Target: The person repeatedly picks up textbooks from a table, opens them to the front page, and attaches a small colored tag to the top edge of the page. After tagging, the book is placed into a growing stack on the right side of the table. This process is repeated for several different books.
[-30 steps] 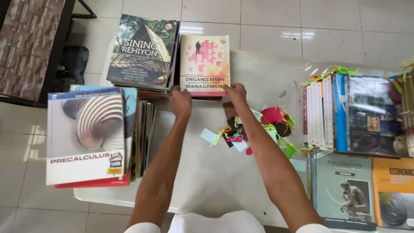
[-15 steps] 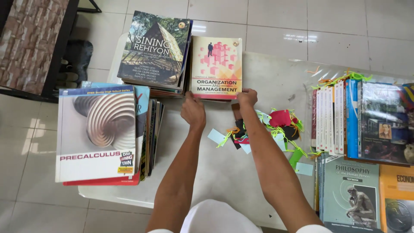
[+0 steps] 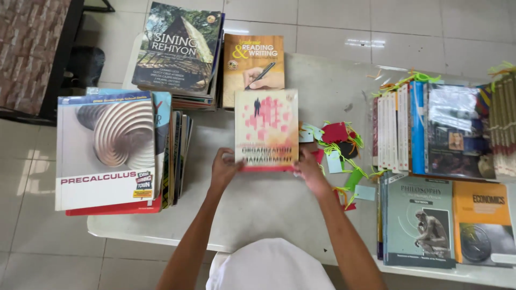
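Note:
A cream book with a pink square pattern and a red bottom band [image 3: 266, 129] is gripped at its lower corners by both hands. My left hand [image 3: 224, 167] has the bottom left corner, my right hand [image 3: 309, 171] the bottom right. The book is over the white table [image 3: 279, 209], pulled off a stack whose top is an orange book showing a hand with a pen [image 3: 252, 67]. Coloured paper tags with green strings [image 3: 341, 153] lie just right of my right hand.
A grey book with a spiral shape [image 3: 105, 150] tops a stack at the left; a dark book with a hut [image 3: 177, 48] sits behind. Upright books [image 3: 430, 129] and two flat books, teal [image 3: 419, 220] and orange [image 3: 481, 220], fill the right. A chair [image 3: 32, 53] stands at far left.
Both hands have pulled the pink-patterned book towards me off its stack, uncovering the orange book beneath. The camera view has shifted closer.

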